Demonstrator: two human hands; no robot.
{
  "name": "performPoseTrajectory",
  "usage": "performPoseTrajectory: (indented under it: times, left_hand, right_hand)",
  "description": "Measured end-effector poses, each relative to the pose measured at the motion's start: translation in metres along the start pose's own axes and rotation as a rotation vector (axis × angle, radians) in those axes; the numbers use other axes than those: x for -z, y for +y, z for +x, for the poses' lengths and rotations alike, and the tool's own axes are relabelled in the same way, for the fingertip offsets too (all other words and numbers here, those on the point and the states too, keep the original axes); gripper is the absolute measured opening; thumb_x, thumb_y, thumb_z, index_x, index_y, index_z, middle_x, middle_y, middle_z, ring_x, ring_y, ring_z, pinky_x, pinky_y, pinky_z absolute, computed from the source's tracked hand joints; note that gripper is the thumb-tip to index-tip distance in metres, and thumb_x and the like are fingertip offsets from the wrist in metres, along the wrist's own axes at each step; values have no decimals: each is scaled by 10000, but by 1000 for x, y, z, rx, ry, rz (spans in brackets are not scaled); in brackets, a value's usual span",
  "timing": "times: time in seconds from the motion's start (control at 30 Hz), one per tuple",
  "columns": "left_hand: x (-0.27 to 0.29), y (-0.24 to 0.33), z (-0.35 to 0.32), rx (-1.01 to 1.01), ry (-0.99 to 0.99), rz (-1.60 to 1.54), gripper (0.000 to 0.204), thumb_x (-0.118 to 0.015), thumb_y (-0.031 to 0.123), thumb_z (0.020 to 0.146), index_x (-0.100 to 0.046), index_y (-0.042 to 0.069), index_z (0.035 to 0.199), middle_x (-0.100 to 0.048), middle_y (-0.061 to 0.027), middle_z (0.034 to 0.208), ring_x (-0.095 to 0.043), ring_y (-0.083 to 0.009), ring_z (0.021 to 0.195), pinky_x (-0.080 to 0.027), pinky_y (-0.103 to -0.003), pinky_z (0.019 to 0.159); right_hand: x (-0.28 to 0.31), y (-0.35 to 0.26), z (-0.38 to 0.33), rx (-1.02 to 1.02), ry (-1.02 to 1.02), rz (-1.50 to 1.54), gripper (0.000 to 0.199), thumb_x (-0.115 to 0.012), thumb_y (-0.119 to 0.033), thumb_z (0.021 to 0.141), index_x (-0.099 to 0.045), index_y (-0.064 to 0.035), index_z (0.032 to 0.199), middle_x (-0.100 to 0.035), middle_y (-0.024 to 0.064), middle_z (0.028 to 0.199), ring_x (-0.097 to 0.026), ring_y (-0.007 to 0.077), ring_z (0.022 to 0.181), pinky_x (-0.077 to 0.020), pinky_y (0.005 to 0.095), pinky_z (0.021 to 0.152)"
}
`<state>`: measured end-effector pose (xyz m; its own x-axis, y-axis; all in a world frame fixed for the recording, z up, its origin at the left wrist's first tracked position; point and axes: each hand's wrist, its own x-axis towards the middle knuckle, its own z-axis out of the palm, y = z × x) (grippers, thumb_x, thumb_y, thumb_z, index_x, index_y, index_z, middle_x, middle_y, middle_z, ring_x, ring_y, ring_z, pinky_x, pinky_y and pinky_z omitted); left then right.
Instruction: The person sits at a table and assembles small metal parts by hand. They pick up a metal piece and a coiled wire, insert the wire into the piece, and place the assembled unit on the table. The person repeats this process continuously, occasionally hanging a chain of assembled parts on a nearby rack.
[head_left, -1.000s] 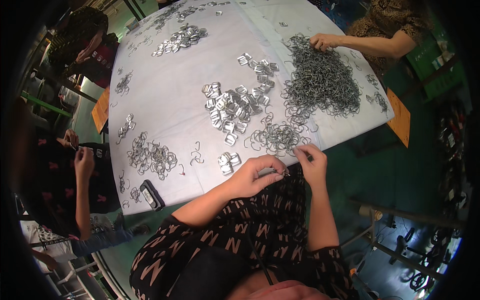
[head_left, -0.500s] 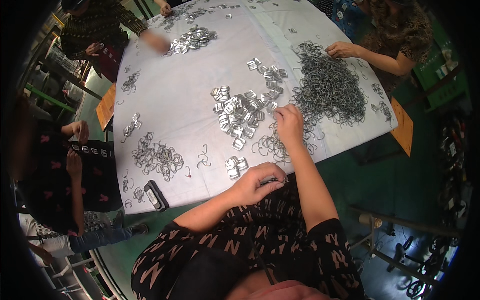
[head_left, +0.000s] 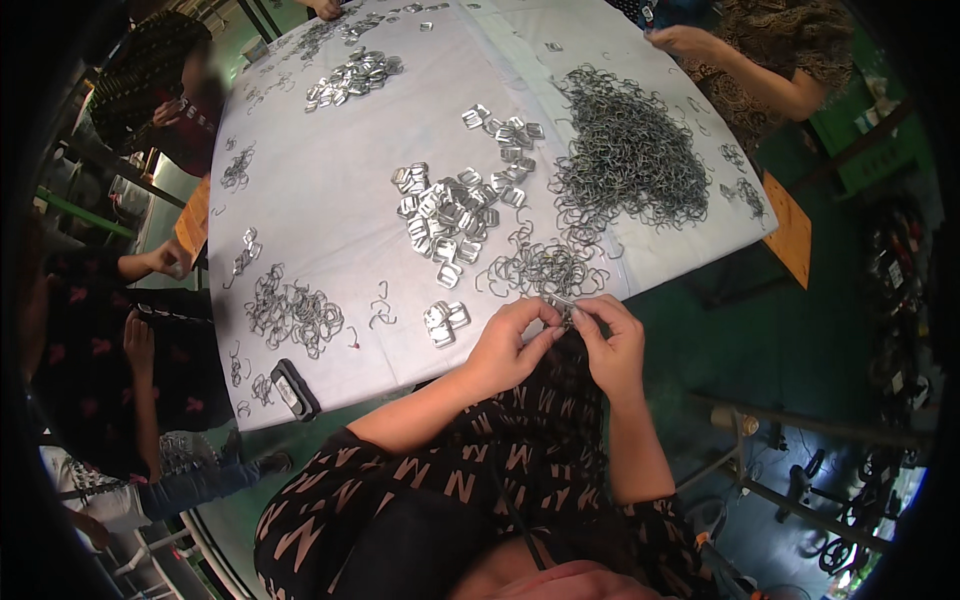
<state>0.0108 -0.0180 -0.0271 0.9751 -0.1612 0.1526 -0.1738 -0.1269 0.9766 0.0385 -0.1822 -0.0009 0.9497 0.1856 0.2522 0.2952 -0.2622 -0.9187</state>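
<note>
At the table's near edge my left hand (head_left: 512,345) and my right hand (head_left: 612,345) meet, both pinched closed. Between their fingertips is a small silver metal piece (head_left: 563,301); the fingers cover much of it, so its exact kind does not show. Just beyond the fingertips lies a loose heap of bent wire hooks (head_left: 545,268). A small cluster of silver slotted buckles (head_left: 445,322) rests to the left of my left hand. Farther off is a larger pile of the same shiny buckles (head_left: 448,215).
A big mound of grey wire hooks (head_left: 635,150) covers the right of the white-covered table (head_left: 330,180). More hooks (head_left: 292,312) and a black block-shaped object (head_left: 295,388) lie at left. Co-workers sit around, one with a hand (head_left: 685,42) at the far right.
My right hand has come back from beside the buckle pile to meet my left hand. The view has shifted slightly. The far-right co-worker's hand has lifted off the hook mound.
</note>
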Motion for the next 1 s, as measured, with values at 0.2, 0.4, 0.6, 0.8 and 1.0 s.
performPoseTrajectory:
  times: [0.2,0.4,0.6,0.8,1.0]
  left_hand:
    - [-6,0,-4,113,-2,41,77,-637,52,880,-590,0,912,-610,-57,768,-564,-132,639,-449,-262,564]
    - [28,6,33,162,-84,194,57,-668,76,808,-670,22,828,-662,-137,783,-634,-278,755,-498,-369,677]
    - [16,-60,124,-246,147,977,118,-642,117,795,-695,16,766,-648,-138,787,-605,-318,758,-502,-382,692]
    - [-5,-65,158,-91,23,1314,141,-564,80,771,-699,50,748,-667,-141,780,-649,-266,745,-529,-363,663]
    - [-9,-45,170,13,-90,1325,112,-600,87,755,-705,58,777,-692,-148,792,-699,-282,759,-555,-350,630]
  right_hand:
    - [-4,5,-14,17,92,-15,114,-643,-35,851,-640,58,917,-634,117,812,-601,199,696,-470,286,650]
    - [7,13,-17,-25,150,36,99,-630,-34,866,-624,57,906,-603,98,770,-571,171,663,-453,274,624]
    - [16,17,-19,-21,201,25,100,-627,-35,874,-616,60,903,-582,83,749,-550,149,644,-443,264,613]
    - [19,15,-21,-38,180,3,99,-629,-35,873,-616,59,902,-584,81,753,-545,151,646,-443,265,612]
    - [21,17,-21,-30,167,-9,93,-630,-27,869,-616,59,901,-584,81,755,-542,151,648,-442,263,613]
